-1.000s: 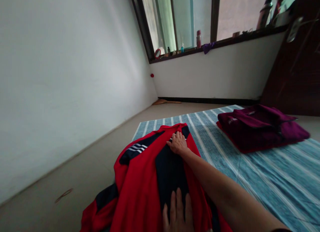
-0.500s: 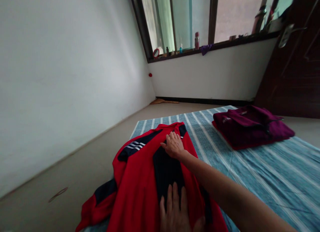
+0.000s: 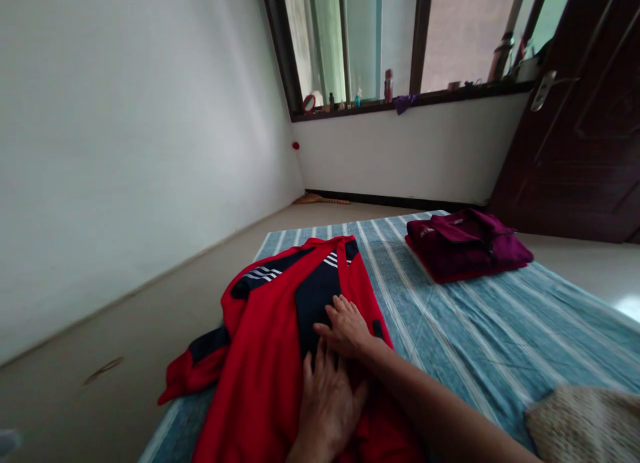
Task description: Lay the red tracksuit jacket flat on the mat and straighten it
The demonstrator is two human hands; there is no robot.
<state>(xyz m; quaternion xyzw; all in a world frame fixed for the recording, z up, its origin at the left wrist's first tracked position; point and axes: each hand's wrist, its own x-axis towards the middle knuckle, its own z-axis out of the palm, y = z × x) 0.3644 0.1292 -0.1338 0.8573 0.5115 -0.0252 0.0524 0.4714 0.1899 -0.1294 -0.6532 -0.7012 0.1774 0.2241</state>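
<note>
A red track jacket point(image 3: 260, 356) with navy panels and white stripes lies spread on the blue striped bedsheet point(image 3: 415, 303), its collar at the far end and one sleeve out to the left. My right hand point(image 3: 345, 326) rests palm down on the navy panel of the folded-over sleeve, fingers extended. Just below it, my left hand point(image 3: 327, 400) lies flat on the same jacket, its fingers spread and their tips close to the right hand. Neither hand grips the cloth.
To the right sits a folded purple garment point(image 3: 465, 246) on top of a red one. A beige woolly cloth point(image 3: 585, 423) enters at the lower right corner. A wall point(image 3: 150, 150) runs along the left, with a loop of cord point(image 3: 104, 368) on the floor. A dark door point(image 3: 580, 150) stands behind.
My right hand has slid down the sleeve toward me. My left hand has shifted slightly up and left, so the two now nearly meet. The beige cloth has come into view.
</note>
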